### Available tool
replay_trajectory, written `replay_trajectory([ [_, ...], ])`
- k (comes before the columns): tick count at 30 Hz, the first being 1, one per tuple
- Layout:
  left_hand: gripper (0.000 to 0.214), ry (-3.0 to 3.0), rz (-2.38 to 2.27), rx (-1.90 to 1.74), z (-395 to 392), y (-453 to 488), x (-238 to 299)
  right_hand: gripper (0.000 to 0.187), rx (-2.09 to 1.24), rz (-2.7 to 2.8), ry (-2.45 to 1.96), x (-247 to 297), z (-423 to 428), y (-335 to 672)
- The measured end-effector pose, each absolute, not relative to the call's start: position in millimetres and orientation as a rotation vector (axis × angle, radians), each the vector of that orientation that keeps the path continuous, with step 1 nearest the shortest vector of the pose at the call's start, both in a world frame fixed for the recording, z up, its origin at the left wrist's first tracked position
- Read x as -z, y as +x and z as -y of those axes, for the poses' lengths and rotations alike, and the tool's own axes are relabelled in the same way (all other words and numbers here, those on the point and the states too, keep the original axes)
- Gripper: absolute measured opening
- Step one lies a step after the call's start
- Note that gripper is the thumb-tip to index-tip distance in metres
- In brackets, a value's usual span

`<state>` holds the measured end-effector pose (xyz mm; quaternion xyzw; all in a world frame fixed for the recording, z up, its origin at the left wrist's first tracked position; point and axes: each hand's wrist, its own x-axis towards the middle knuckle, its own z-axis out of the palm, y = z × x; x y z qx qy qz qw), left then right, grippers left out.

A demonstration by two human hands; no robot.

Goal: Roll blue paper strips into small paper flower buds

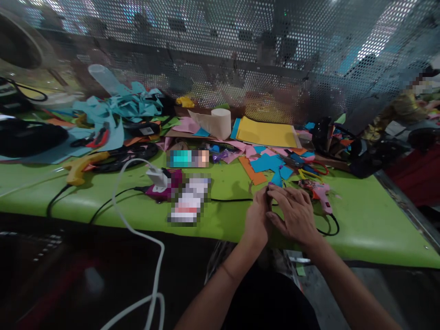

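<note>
Both of my hands meet at the near edge of a green table (371, 229). My left hand (257, 215) is curled, its fingers closed round something small that I cannot make out. My right hand (295, 211) lies over it with the fingers bent and pressed down on the same spot. A scrap of blue paper (277, 179) shows just beyond the fingertips. A pink glue gun (318, 192) lies right of my right hand, its black cord (330, 227) looping behind my wrist.
Blue and orange paper pieces (268, 164), scissors (309, 170), yellow sheets (266, 133) and a paper roll (220, 123) lie further back. A yellow glue gun (82, 167), a white charger with cable (156, 176) and a heap of teal scraps (127, 104) sit left. A perforated metal screen (220, 55) closes the back.
</note>
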<state>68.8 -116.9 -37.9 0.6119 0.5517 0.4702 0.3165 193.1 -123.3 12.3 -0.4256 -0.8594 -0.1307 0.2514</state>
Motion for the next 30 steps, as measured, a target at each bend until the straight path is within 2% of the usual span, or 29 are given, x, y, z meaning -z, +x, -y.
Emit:
replay_trajectory([
  [4, 0.026, 1.626, -1.579, -1.134, 117, 69, 36, 0.042, 0.350, 2.352, -1.183, -13, 123, 191],
  [9, 0.033, 1.605, -1.538, -1.156, 117, 67, 35, 0.042, 0.321, 2.364, -1.177, -10, 126, 191],
  [17, 0.032, 1.467, -1.382, -1.303, 121, 63, 25, 0.039, 0.301, 2.338, -1.190, -6, 132, 197],
  [30, 0.032, 1.464, -1.428, -1.229, 121, 62, 28, 0.039, 0.284, 2.307, -1.156, -4, 134, 200],
])
